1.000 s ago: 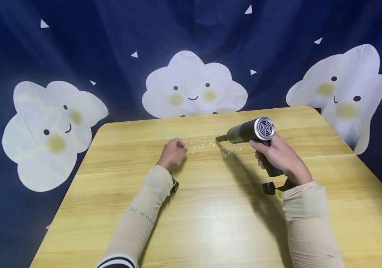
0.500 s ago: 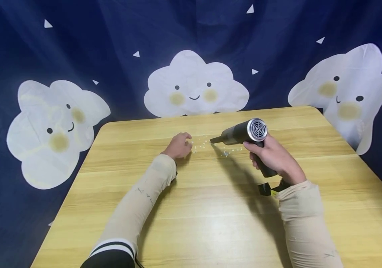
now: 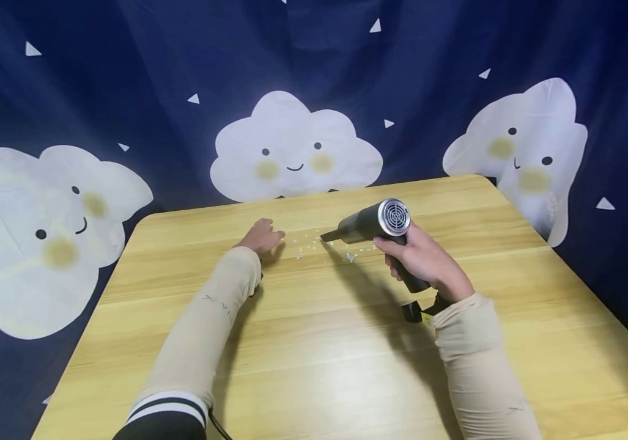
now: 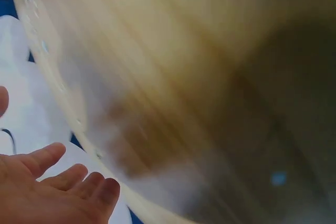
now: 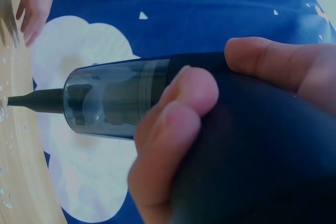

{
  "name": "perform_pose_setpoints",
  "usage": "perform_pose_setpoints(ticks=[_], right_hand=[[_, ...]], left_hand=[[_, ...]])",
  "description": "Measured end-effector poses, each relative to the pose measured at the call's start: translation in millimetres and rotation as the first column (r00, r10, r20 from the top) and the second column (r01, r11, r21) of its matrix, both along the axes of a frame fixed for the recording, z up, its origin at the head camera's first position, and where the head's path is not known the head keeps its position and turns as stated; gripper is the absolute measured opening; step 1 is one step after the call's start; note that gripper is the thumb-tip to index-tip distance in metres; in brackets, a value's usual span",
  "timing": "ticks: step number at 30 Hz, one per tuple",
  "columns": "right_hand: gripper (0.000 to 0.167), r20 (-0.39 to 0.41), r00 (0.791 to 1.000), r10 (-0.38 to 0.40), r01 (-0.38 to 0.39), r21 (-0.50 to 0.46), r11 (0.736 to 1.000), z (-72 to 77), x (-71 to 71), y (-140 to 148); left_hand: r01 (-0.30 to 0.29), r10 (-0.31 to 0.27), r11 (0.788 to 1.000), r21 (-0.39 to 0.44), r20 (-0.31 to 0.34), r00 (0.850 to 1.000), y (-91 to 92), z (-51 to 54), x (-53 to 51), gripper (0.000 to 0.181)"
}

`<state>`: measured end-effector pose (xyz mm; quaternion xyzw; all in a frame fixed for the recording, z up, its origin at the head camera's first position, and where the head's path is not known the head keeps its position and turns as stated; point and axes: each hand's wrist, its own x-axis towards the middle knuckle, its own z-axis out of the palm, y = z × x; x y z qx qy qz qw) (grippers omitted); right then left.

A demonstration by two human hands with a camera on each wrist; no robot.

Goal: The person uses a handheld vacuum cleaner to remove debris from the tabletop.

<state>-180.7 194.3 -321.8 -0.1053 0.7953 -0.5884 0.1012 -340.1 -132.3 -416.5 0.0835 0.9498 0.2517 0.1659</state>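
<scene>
My right hand (image 3: 421,253) grips the handle of a black handheld vacuum cleaner (image 3: 365,223). Its narrow nozzle (image 3: 331,234) points left, with the tip low among small white and bluish scraps (image 3: 350,256) scattered on the wooden table. In the right wrist view, curled fingers (image 5: 168,124) wrap the grip, and a clear dust cup (image 5: 107,98) shows behind the nozzle. My left hand (image 3: 261,237) is held low over the table, left of the scraps. Its fingers (image 4: 73,177) are loosely extended in the left wrist view, and nothing is held in them.
The light wooden table (image 3: 302,342) has rounded far corners. A dark blue curtain (image 3: 170,55) printed with white clouds hangs just behind its far edge. A black strap-mounted device (image 3: 411,311) sits at my right wrist.
The vacuum nozzle has moved left across the scraps. My left hand's fingers have straightened from a curl, and the hand has lately drawn left, away from the scraps. The head view has shifted right.
</scene>
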Motion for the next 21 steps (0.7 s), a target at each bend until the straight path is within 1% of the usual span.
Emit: perform_pose_setpoints(ticks=[3, 7, 10, 13, 16, 21], right_hand=[[0.032, -0.005, 1.0, 0.01, -0.01, 0.001, 1.0, -0.5, -0.3, -2.2], [0.033, 0.006, 1.0, 0.013, -0.013, 0.003, 1.0, -0.8, -0.2, -2.1], [0.035, 0.021, 1.0, 0.012, -0.012, 0.0, 1.0, -1.0, -0.7, -0.8], [0.037, 0.03, 0.999, 0.013, -0.013, 0.006, 1.0, -0.5, -1.4, 0.6], [0.037, 0.03, 1.0, 0.009, -0.009, 0.019, 1.0, 0.5, -1.8, 1.9], [0.039, 0.025, 1.0, 0.007, -0.008, 0.035, 0.999, 2.5, -0.8, 4.8]], left_hand=[[-0.001, 0.003, 0.999, -0.045, 0.049, 0.999, -7.4, -1.1, -1.9, 0.074], [0.048, -0.037, 0.991, -0.125, 0.089, 0.995, -5.5, -2.9, 0.0, 0.077], [0.097, -0.084, 0.983, -0.154, 0.094, 0.992, 3.2, -2.5, 3.8, 0.075], [0.141, -0.131, 0.977, -0.16, 0.074, 0.989, 15.2, -2.7, 7.1, 0.072], [0.187, -0.18, 0.967, -0.171, 0.056, 0.982, 28.4, -3.8, 8.7, 0.068], [0.234, -0.227, 0.957, -0.172, 0.059, 0.972, 51.9, -3.9, 13.0, 0.07]])
